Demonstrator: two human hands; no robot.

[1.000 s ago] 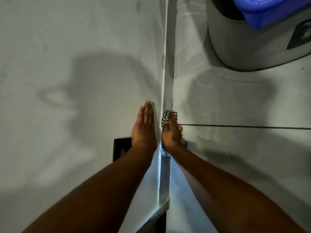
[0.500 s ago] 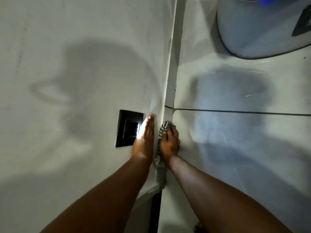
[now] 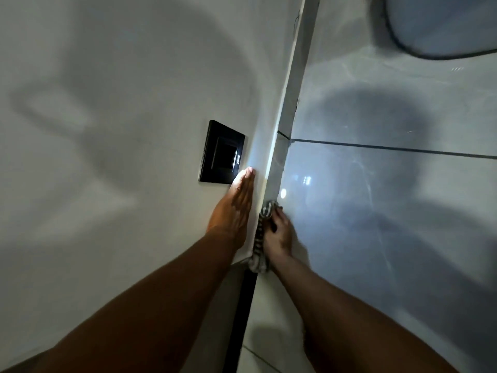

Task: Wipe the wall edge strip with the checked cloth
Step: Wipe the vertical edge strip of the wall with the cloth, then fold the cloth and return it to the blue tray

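Head view of a wiping stroke at a wall corner. The right hand (image 3: 277, 234) is closed over the checked cloth (image 3: 262, 235), fingers curled on top and pressing it flat against the wall edge strip (image 3: 291, 84); a bunched tail of cloth hangs out below the heel of that hand. The left hand (image 3: 234, 208) lies just beside it, across the strip, with fingers straight and held together, palm flat on the painted wall (image 3: 121, 76), holding nothing.

The cloth appears thin, soft and light, and it folds readily, so it should conform to the narrow face of the strip under finger pressure; it carries no stiffness of its own and will likely bunch or slip from under the hand unless pinned by the fingertips. The best hold is probably the present one, with the palm over the folded middle. The strip looks rigid and smooth, running away from the fingertips toward the top of the view.

Beyond the left fingertips, nearly touching them, sits a black switch plate (image 3: 222, 153). To the far side of the right hand spreads a glossy tiled surface (image 3: 390, 211) with a dark grout line (image 3: 403, 149), catching reflections of a lamp. A rounded pale container (image 3: 443, 22) stands well beyond, partly out of view. The room is dim, with heavy shadows on both surfaces.
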